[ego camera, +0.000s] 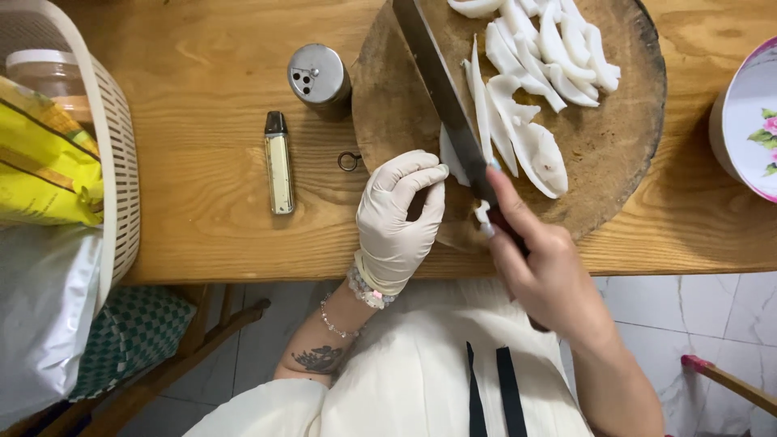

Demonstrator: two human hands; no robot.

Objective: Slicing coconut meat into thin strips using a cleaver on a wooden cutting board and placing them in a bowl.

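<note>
Honestly, the gloved left hand (398, 218) pinched a white slice (450, 159) at the round board's (388, 105) near edge, while the bare right hand (544, 271) gripped the knife (441, 89). Smartest was keeping those fingertips curled back from the blade and cutting slow.

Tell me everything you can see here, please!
Cutting board: one, round, brown wood, on the table, top middle.
White slices: many, on the board.
Knife: one, dark blade, across the board.
Shaker: one, silver, left of the board.
Small stick-shaped gadget: one, cream with black tip, below the shaker.
Basket: one, white, far left, holding yellow packets.
Bowl: one, white with pink flowers, far right.
Table: one, wooden.
Left hand: white glove, pinching a slice.
Right hand: bare, gripping the knife.
</note>
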